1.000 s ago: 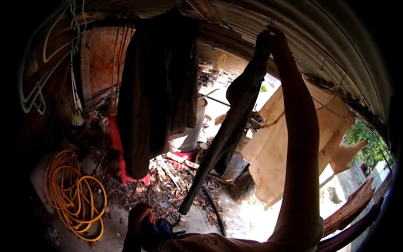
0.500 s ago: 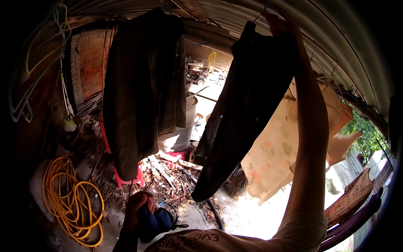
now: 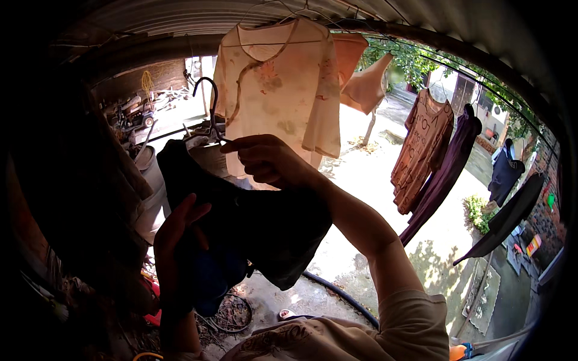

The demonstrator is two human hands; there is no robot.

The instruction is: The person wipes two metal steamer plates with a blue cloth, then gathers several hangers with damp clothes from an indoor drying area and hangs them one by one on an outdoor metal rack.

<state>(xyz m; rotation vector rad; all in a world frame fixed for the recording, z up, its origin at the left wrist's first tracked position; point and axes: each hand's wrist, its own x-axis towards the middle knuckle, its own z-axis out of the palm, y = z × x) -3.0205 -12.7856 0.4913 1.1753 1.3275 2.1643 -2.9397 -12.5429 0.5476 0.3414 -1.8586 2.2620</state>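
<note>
A dark garment [image 3: 265,222] hangs in front of me on a hanger [image 3: 212,99] with a dark hook. My right hand [image 3: 268,157] pinches the hanger beside the base of its hook, at the garment's collar. Against the garment's left side is my left hand [image 3: 183,224], its fingers stretched out and partly in shadow. A dark blue cloth item [image 3: 215,274] hangs by my left forearm; how it is carried cannot be made out. The garment's lower folds are too dark to read clearly.
Behind hangs a cream floral top [image 3: 274,78], beside a peach garment [image 3: 365,87]. Further right hang a brown printed shirt [image 3: 423,150], a purple garment [image 3: 448,162] and dark clothes [image 3: 509,210]. Large dark clothing [image 3: 72,180] fills the left. A black hose [image 3: 343,292] crosses the floor.
The view has turned right. My right hand has come down from overhead with the dark garment and its hanger. My left hand has risen to the garment, its fingers now stretched out.
</note>
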